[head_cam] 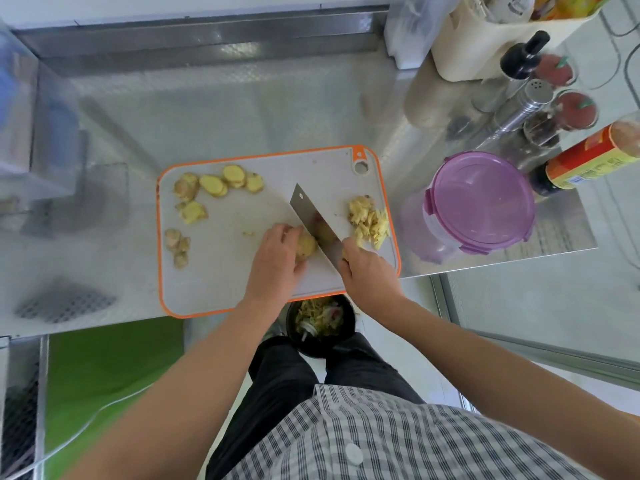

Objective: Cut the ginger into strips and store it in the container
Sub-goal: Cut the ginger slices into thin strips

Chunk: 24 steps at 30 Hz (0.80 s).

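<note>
Checked shirt (381,441) and both forearms lean over the orange-rimmed cutting board (194,292), mid-slicing

Lidded purple container (481,199) waits just right of the board; cleaver (311,223) is gripped by the closed right hand (367,275); left hand (277,261), fingers curled, pins the ginger piece (306,245) against the blade. Keep knuckles ahead of fingertips and cuts thin, matching the finished strips (369,221); uncut ginger slices (218,185) lie far left

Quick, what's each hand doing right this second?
Left hand: fingers curled down on a piece of ginger, pinning it to the cutting board.
Right hand: closed around the handle of the cleaver, blade against the ginger.
</note>
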### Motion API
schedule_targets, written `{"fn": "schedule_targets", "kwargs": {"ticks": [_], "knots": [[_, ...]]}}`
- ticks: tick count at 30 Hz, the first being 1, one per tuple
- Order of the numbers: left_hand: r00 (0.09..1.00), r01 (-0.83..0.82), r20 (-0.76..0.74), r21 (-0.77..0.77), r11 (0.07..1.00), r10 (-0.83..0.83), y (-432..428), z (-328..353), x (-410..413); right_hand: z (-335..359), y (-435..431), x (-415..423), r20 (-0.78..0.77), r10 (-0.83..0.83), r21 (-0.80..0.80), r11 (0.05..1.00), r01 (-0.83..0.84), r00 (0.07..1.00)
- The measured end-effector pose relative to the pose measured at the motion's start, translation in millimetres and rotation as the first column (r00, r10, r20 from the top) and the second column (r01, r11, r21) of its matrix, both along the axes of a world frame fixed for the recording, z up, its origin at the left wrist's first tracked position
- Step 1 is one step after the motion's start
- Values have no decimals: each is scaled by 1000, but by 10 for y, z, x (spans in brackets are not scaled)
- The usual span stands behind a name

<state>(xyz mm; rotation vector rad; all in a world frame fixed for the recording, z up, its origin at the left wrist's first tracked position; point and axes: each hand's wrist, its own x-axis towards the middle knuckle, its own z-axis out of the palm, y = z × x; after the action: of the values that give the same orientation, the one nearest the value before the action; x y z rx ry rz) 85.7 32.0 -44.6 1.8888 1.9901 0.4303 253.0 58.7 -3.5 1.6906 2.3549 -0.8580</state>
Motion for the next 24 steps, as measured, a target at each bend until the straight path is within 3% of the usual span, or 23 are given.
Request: {"fn": "schedule_targets", "kwargs": {"ticks": [7,18,24], "knots": [[992,-102,74,-70,992,107,-9,27,54,51,-57,-33,-54,-30,-50,998,28,998],[999,37,-35,-116,993,-41,142,28,-32,33,-39,38,-106,-76,-49,996,71,991],[996,-49,-82,-119,992,40,0,35,42,16,-107,-25,-97,-40,-51,998,35,994]]}}
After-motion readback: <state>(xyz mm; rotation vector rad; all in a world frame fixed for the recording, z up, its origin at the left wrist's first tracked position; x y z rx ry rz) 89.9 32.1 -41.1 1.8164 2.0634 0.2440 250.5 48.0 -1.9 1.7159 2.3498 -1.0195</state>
